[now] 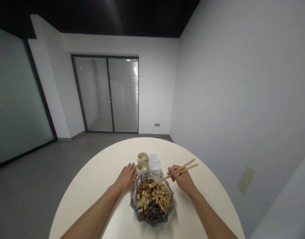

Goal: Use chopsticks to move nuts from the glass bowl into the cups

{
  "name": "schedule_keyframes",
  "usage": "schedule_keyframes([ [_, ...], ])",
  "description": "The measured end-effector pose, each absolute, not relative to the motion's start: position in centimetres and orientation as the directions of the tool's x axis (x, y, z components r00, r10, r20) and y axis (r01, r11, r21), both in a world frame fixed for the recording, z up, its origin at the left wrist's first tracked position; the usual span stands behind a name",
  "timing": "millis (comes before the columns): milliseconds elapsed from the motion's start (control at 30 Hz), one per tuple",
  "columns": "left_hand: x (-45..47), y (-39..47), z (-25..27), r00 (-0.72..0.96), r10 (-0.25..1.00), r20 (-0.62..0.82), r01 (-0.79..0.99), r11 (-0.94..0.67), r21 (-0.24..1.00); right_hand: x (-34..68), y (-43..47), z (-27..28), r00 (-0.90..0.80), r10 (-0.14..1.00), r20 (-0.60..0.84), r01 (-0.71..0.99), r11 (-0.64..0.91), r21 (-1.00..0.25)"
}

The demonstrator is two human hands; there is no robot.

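Note:
My right hand (179, 177) is closed around a pair of wooden chopsticks (164, 178). Their tips reach into a glass bowl (133, 203) with a scalloped rim, near the back of its contents; whether they pinch a nut there I cannot tell. Inside lie separate heaps: peanuts (162, 197) on the right, pistachios (143, 200) on the left, dark seeds (153, 210) at the front and brown striped seeds (144, 186) at the back. My left hand (127, 176) rests flat on the table, fingers stretched out, beside the bowl's left rim and the nearer cup.
Behind the bowl stand two greenish ceramic cups (143, 167) on the left and two white square containers (154, 166) on the right. Everything sits on a round cream table (100, 179). A white wall (229, 83) runs along the right side.

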State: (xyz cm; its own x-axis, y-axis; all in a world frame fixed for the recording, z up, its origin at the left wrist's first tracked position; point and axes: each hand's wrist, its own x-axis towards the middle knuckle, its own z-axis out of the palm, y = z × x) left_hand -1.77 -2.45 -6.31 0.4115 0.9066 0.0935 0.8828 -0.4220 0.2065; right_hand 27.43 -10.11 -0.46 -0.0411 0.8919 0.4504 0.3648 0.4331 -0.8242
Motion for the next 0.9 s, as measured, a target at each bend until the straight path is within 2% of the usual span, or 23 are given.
schedule_keyframes([
  [267,-1.9,-2.3,-6.7,0.41,0.905,0.113,0.876,-0.425,0.227,27.7,-10.3,-0.2,-0.079,0.883,0.463,0.419,0.451,-0.788],
  [533,-1.7,-2.4,-6.5,0.404,0.908,0.113,0.882,-0.419,0.217,27.6,-9.9,-0.6,-0.086,0.894,0.439,0.396,0.435,-0.809],
  [767,-1.7,-2.3,-6.7,0.404,0.906,0.124,0.878,-0.423,0.223,26.4,-9.4,2.6,-0.244,0.887,0.392,0.455,0.461,-0.762],
  [900,-1.8,-2.1,-7.0,0.404,0.904,0.137,0.875,-0.426,0.231,25.9,-9.5,3.2,-0.232,0.899,0.372,0.43,0.437,-0.79],
])
